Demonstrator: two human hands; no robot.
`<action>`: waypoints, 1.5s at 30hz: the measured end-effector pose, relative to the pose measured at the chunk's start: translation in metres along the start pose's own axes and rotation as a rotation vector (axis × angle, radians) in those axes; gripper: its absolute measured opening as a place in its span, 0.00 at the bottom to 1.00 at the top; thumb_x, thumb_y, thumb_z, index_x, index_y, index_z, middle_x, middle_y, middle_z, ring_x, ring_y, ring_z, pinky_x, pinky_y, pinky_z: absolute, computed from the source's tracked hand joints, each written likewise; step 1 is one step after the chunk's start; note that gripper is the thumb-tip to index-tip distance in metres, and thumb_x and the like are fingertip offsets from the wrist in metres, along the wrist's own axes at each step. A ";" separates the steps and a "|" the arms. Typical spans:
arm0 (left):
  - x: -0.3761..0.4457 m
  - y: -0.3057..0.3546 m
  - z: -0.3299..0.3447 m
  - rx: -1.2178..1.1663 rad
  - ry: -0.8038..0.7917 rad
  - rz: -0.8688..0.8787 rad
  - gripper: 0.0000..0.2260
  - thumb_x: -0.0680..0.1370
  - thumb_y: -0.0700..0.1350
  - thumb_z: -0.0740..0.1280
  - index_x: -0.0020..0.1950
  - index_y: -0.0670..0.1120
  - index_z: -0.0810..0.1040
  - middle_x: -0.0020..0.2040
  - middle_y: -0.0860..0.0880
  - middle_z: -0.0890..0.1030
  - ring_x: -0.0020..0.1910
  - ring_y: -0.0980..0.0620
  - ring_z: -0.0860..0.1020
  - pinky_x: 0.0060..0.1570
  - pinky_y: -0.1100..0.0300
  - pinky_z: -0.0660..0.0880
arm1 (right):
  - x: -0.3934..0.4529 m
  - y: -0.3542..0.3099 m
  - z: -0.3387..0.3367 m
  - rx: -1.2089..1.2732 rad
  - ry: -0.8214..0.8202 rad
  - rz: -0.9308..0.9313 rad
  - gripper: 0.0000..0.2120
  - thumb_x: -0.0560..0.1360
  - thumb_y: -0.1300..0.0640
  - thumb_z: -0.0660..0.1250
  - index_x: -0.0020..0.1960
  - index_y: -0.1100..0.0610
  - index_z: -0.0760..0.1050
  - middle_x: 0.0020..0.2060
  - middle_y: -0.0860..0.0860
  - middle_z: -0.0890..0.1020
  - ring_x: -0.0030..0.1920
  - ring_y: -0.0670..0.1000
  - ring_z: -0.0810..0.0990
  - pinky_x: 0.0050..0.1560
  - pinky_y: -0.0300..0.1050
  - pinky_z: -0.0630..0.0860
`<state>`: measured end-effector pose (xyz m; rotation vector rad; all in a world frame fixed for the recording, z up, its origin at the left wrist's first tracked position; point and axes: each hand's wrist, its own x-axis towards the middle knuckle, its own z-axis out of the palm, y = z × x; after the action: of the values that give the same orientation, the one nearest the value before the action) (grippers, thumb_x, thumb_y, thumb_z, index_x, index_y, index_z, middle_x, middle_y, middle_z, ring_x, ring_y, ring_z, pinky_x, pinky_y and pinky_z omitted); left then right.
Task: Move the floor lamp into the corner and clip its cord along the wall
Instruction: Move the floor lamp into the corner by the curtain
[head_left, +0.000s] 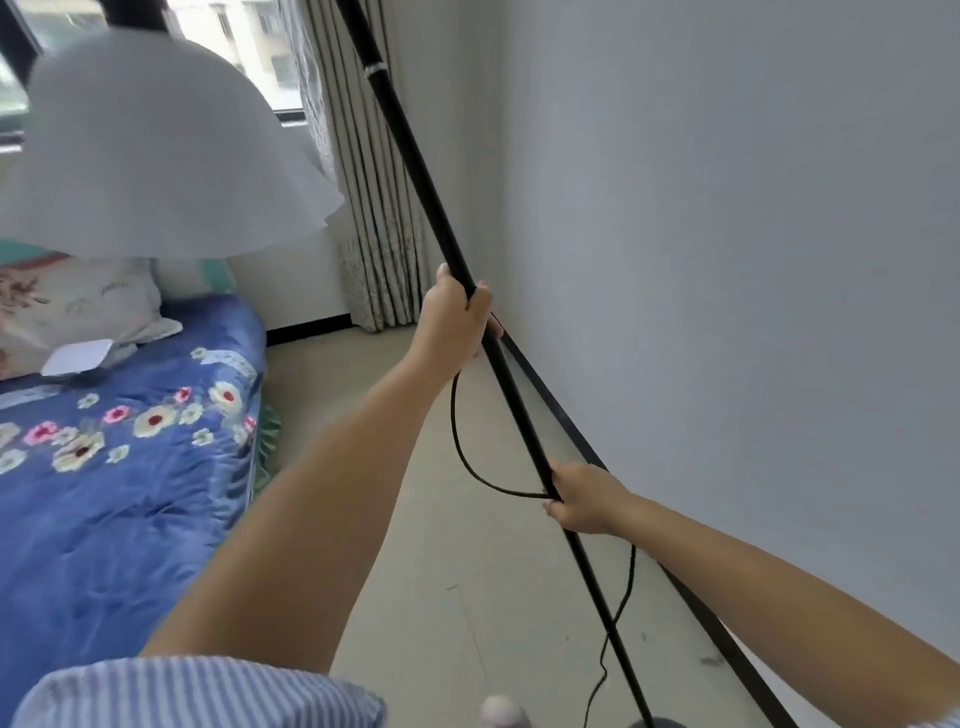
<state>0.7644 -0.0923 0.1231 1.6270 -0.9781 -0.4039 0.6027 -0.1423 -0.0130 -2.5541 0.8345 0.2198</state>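
Black metal forms the floor lamp pole (415, 156), which leans diagonally beside the grey wall (727, 260), its foot at the bottom edge of view. Left hand (454, 317) is clenched around the pole at mid-height; right hand (584, 499) grips it lower down, pinning the black cord (460, 447) against it. The cord loops between both hands, then trails to the floor (467, 571). White lampshade (156, 156) hangs over the blue floral bed (104, 493). Curtains (374, 208) fill the corner.
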 end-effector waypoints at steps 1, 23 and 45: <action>0.025 -0.006 -0.007 0.017 0.013 -0.011 0.07 0.81 0.38 0.54 0.57 0.39 0.63 0.27 0.48 0.74 0.23 0.53 0.73 0.20 0.64 0.68 | 0.025 -0.003 -0.009 0.010 -0.008 -0.010 0.14 0.75 0.58 0.61 0.59 0.62 0.67 0.42 0.59 0.78 0.43 0.60 0.76 0.42 0.48 0.71; 0.586 -0.177 -0.156 -0.058 -0.030 0.025 0.09 0.81 0.39 0.54 0.60 0.41 0.61 0.30 0.49 0.72 0.27 0.54 0.74 0.15 0.73 0.68 | 0.605 -0.073 -0.185 -0.025 0.043 0.086 0.13 0.75 0.55 0.61 0.53 0.64 0.67 0.44 0.60 0.78 0.48 0.62 0.78 0.46 0.53 0.75; 1.105 -0.335 -0.156 0.167 -0.160 0.054 0.12 0.81 0.41 0.54 0.63 0.39 0.61 0.28 0.52 0.77 0.10 0.63 0.66 0.11 0.75 0.63 | 1.113 -0.010 -0.330 0.041 0.057 0.171 0.13 0.75 0.56 0.62 0.54 0.64 0.68 0.52 0.62 0.78 0.51 0.62 0.77 0.49 0.51 0.75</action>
<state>1.6602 -0.8374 0.1175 1.7340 -1.2006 -0.4300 1.5089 -0.8673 -0.0275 -2.4620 1.0690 0.1808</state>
